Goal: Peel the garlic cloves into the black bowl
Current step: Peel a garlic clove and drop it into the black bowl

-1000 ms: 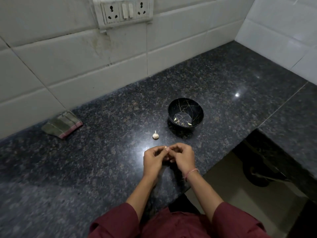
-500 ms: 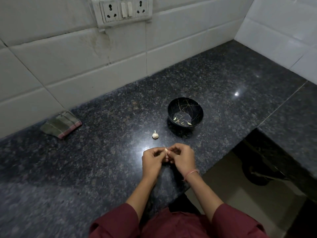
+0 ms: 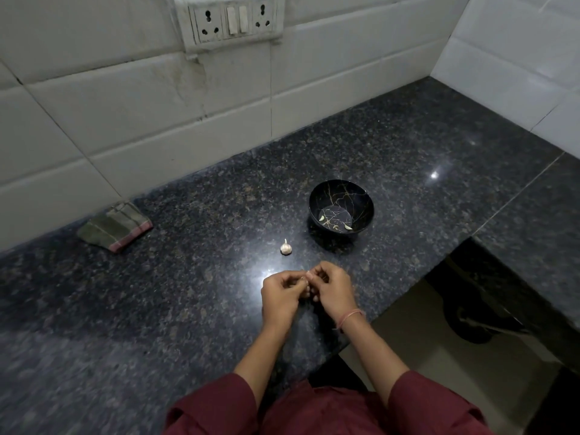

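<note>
- Hardly anything has moved in the last second: left hand (image 3: pixel 280 291) and right hand (image 3: pixel 330 288) stay pressed together at the same spot over the table (image 3: pixel 188 293). Fingertips are drawn tighter now, so the pale bit seen between them earlier is mostly covered.
- Left hand: fingers curled, pinching the garlic clove (image 3: pixel 307 275), probably to steady it.
- Right hand: thumb and fingertips curled onto the same clove, likely picking at the skin. Only a sliver shows, so I can't tell how much skin is left.
- black bowl (image 3: pixel 342 196): just beyond the right hand, an easy reach for the drop. Two peeled cloves (image 3: pixel 322 218) already lie inside.
- garlic bulb (image 3: pixel 286 247): just ahead of the left hand, apart from the bowl, probably the supply for the next clove.
- folded cloth (image 3: pixel 114 226): well off to the left of the hands, not in use.
- Step judged: mid-peel, drop not yet made.
</note>
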